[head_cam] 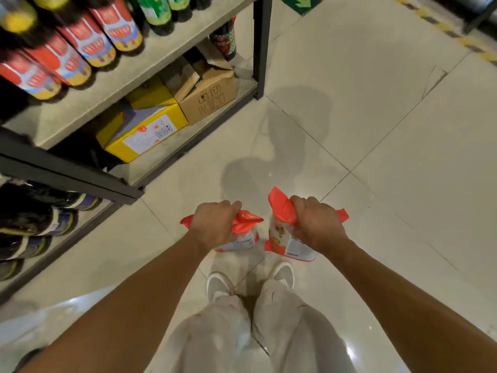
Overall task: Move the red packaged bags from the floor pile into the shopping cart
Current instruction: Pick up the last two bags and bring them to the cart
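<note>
Left hand (215,224) fingers curled tight round top of red bag (246,219). Right hand (317,227) squeezes second red bag (282,211), 3 o'clock from first.

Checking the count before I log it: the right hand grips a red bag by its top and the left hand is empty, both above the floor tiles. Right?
No: the left hand also grips a red bag by its top, as the right hand grips the other bag, both above the floor tiles. The head view shows it.
</note>
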Demonstrator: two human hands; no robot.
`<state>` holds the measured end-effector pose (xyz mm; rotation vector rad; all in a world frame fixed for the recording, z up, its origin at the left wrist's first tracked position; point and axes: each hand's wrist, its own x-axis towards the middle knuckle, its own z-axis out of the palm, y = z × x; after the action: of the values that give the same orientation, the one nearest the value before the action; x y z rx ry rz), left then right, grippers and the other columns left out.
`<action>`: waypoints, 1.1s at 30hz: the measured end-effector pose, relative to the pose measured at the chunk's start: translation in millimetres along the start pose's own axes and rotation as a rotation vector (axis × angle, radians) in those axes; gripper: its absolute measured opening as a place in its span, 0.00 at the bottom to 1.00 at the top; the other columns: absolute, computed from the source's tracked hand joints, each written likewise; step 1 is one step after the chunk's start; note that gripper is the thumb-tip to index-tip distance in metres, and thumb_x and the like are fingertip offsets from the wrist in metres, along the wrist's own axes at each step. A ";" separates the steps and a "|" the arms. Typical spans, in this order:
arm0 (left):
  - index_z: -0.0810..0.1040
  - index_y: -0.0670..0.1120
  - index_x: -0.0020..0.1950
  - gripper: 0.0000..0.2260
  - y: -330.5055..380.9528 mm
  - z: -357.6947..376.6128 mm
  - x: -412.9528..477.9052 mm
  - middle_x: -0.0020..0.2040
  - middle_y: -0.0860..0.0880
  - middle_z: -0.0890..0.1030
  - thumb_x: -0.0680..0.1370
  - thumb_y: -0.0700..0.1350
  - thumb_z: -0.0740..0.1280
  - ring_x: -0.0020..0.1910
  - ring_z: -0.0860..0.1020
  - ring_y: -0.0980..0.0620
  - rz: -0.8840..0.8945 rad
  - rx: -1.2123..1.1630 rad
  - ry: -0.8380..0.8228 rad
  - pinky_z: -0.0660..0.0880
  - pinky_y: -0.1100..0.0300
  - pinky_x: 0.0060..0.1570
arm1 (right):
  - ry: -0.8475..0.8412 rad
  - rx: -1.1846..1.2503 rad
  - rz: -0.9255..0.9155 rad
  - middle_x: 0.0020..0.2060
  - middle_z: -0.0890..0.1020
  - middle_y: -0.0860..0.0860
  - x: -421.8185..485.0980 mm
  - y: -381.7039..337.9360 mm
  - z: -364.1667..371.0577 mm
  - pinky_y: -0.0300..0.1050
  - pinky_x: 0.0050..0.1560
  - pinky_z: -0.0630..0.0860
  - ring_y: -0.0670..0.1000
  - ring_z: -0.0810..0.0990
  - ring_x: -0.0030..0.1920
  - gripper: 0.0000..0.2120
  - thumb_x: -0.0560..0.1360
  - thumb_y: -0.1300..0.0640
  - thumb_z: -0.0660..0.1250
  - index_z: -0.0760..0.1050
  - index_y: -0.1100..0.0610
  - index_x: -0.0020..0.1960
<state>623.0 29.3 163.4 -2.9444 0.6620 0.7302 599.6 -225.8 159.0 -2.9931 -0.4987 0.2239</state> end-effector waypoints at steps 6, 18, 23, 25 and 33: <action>0.73 0.49 0.55 0.29 4.5 -182.8 -133.0 0.46 0.48 0.79 0.70 0.71 0.54 0.43 0.82 0.42 -0.074 -0.040 0.249 0.69 0.56 0.35 | -0.022 -0.082 -0.030 0.40 0.81 0.51 -17.7 -57.9 -227.0 0.45 0.34 0.64 0.55 0.80 0.41 0.25 0.66 0.45 0.78 0.75 0.55 0.57; 0.72 0.50 0.58 0.20 44.0 -340.6 -449.0 0.53 0.48 0.80 0.73 0.61 0.66 0.53 0.81 0.42 -0.495 0.043 0.361 0.73 0.53 0.41 | 0.127 -0.079 -0.528 0.50 0.82 0.52 -127.4 -213.5 -465.8 0.49 0.43 0.76 0.57 0.80 0.52 0.26 0.69 0.44 0.75 0.74 0.54 0.62; 0.72 0.50 0.58 0.20 57.7 -336.7 -586.0 0.53 0.49 0.80 0.72 0.60 0.68 0.52 0.82 0.42 -0.732 0.062 0.360 0.69 0.52 0.38 | 0.161 -0.106 -0.770 0.49 0.82 0.52 -187.4 -306.0 -506.3 0.52 0.44 0.78 0.58 0.80 0.51 0.26 0.69 0.44 0.75 0.73 0.54 0.60; 0.71 0.51 0.55 0.19 61.8 -323.7 -640.6 0.50 0.50 0.80 0.71 0.60 0.68 0.48 0.82 0.43 -0.834 0.055 0.379 0.68 0.54 0.36 | 0.185 -0.098 -0.855 0.50 0.81 0.50 -211.3 -344.8 -516.7 0.53 0.44 0.78 0.56 0.79 0.52 0.26 0.68 0.44 0.75 0.71 0.52 0.61; 0.73 0.52 0.49 0.19 106.4 -235.0 -860.8 0.42 0.50 0.81 0.66 0.59 0.73 0.41 0.82 0.43 -1.131 -0.014 0.369 0.76 0.54 0.30 | 0.195 -0.071 -1.191 0.58 0.78 0.50 -340.8 -513.4 -509.4 0.51 0.51 0.75 0.56 0.76 0.60 0.31 0.73 0.43 0.72 0.65 0.52 0.70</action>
<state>-5.4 241.4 769.8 -2.7831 -0.9680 0.0644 201.2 108.2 766.4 -2.1888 -2.0616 -0.1898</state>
